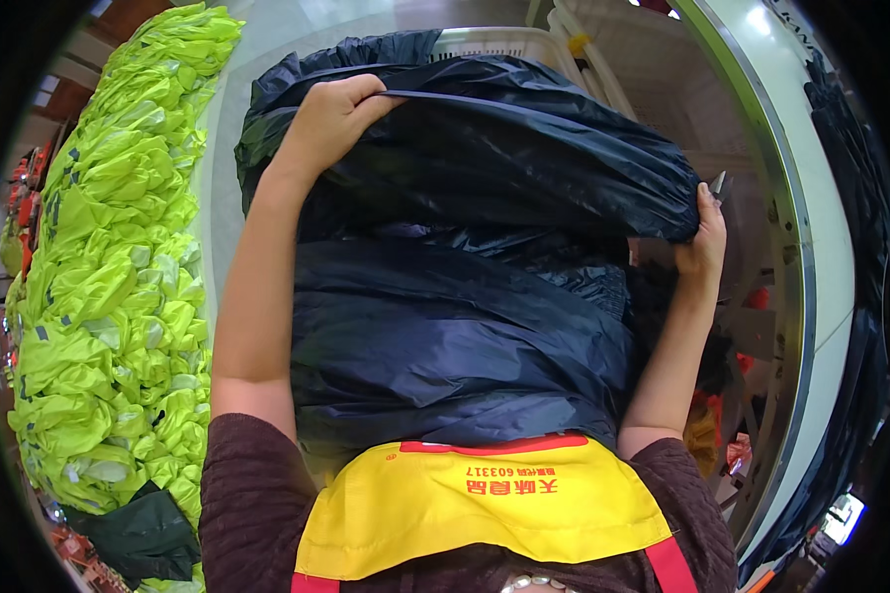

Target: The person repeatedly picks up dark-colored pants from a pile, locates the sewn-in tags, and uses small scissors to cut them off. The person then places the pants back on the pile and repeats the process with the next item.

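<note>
A dark navy garment of thin, shiny cloth (494, 153) is stretched between my two hands. Up at the left, my left hand (331, 119) is closed, pinching its upper edge. On the far right side my right hand (703, 237) grips the gathered end of the same cloth. Pointed metal tips (719, 185) stick out beside that hand's fingers, like the blades of small thread snips; their handle is hidden. More of the dark cloth (455, 341) drapes between my forearms, down to my yellow apron (485, 504).
A long heap of neon yellow-green garments (119, 296) lies to the left. A pale plastic basket (509, 44) stands behind the dark cloth. On the right runs a metal-edged table (826, 287), with dark cloth (850, 148) along its far side. Dark green cloth (143, 534) lies at lower left.
</note>
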Demonstrator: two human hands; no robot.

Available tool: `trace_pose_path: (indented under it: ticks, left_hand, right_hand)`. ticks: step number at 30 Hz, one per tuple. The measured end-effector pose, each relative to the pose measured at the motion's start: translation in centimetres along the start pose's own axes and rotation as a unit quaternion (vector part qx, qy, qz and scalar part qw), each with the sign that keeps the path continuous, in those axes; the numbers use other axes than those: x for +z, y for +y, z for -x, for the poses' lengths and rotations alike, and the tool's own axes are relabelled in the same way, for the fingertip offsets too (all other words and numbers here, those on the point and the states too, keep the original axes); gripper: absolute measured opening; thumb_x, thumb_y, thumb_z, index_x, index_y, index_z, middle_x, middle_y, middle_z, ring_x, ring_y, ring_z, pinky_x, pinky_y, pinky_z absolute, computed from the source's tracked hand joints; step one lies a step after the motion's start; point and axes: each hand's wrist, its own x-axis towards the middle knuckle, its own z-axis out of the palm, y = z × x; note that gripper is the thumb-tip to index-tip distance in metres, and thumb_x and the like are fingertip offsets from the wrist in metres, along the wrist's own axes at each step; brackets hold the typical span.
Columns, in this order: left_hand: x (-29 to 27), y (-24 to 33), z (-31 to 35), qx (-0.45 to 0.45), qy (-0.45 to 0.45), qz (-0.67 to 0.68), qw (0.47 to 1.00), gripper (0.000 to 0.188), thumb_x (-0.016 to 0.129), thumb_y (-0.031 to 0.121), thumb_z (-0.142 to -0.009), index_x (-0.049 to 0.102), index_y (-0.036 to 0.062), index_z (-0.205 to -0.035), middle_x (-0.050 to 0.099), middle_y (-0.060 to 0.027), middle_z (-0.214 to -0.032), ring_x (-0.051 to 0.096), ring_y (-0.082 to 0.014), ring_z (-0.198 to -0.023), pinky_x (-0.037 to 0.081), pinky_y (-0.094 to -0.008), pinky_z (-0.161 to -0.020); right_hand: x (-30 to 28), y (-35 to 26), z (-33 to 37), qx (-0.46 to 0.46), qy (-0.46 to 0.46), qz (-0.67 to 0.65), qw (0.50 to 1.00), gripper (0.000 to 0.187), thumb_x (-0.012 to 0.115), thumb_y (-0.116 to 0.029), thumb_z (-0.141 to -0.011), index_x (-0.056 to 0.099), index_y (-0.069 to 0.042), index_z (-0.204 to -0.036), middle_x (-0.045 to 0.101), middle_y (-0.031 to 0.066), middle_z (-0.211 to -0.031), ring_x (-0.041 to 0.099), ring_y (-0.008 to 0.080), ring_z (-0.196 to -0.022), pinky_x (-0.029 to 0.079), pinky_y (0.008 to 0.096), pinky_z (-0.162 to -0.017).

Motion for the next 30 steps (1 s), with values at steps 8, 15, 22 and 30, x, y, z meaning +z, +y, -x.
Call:
trace_pose_path:
  ticks: [8, 15, 22, 30]
  left_hand:
    - [0.7, 6.2, 11.7, 0.169, -0.033, -0.076, 0.982, 0.022, 0.068, 0.008, -0.069, 0.063, 0.0024, -0.090, 0.062, -0.0109, -0.086, 0.060, -0.0278, -0.074, 0.050, -0.0337, -0.068]
    - [2.2, 7.2, 15.3, 0.057, -0.104, -0.040, 0.992, 0.021, 0.069, 0.023, -0.076, 0.066, 0.0024, -0.080, 0.065, -0.0097, -0.077, 0.063, -0.0270, -0.071, 0.050, -0.0322, -0.065]
    - [4.2, 9.3, 6.5, -0.016, -0.047, 0.119, 0.992, 0.031, 0.064, 0.020, -0.082, 0.060, -0.0017, -0.104, 0.063, -0.0097, -0.096, 0.058, -0.0172, -0.094, 0.043, -0.0269, -0.086]
    - [7.4, 10.9, 6.3, -0.155, -0.214, 0.437, 0.860, 0.015, 0.058, 0.015, -0.089, 0.065, 0.0015, -0.087, 0.056, 0.0072, -0.077, 0.047, -0.0012, -0.071, 0.038, -0.0168, -0.066]
  right_hand:
    - [-5.8, 0.3, 5.6, -0.366, -0.093, 0.461, 0.803, 0.037, 0.052, -0.004, -0.087, 0.049, 0.001, -0.123, 0.056, 0.0172, -0.115, 0.054, 0.0280, -0.106, 0.041, 0.0335, -0.093]
    - [-5.9, -1.1, 11.9, -0.034, -0.115, 0.259, 0.958, 0.036, 0.054, -0.015, -0.088, 0.050, 0.003, -0.119, 0.060, 0.0067, -0.106, 0.057, 0.0144, -0.095, 0.044, 0.0281, -0.086]
    - [-5.1, -1.8, 15.0, -0.060, -0.158, 0.201, 0.965, 0.034, 0.057, -0.009, -0.085, 0.053, 0.004, -0.115, 0.061, 0.0073, -0.108, 0.057, 0.0139, -0.096, 0.043, 0.0259, -0.086]
    - [-5.0, -3.3, 17.3, 0.077, -0.151, 0.440, 0.882, 0.018, 0.056, -0.012, -0.089, 0.059, 0.002, -0.100, 0.061, -0.0004, -0.084, 0.054, 0.0082, -0.079, 0.043, 0.0239, -0.074]
